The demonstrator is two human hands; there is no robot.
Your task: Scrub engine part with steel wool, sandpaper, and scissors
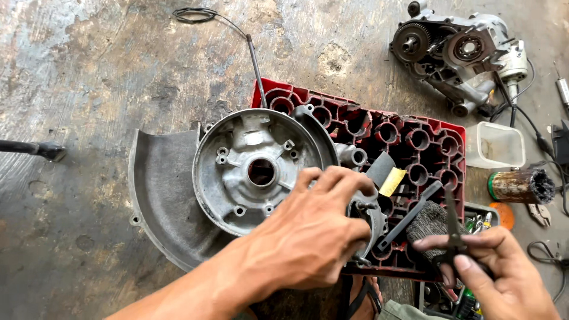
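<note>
- Left hand [314, 237] clamps curved metal brake shoes [372, 220] beside the dull, cast-aluminium engine casing [237, 172].
- Right hand [495, 269] pinches slim dark pliers [453, 234] over the red ribbed plastic crate [415, 139].

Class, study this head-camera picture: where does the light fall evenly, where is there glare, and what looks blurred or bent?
Head view: even daylight, soft shadows; mild glare on the round grey metal engine cover and stained concrete floor; the left hand and the right hand, holding dark pliers, look slightly soft; the red plastic crate bows a little from the wide lens.
</note>
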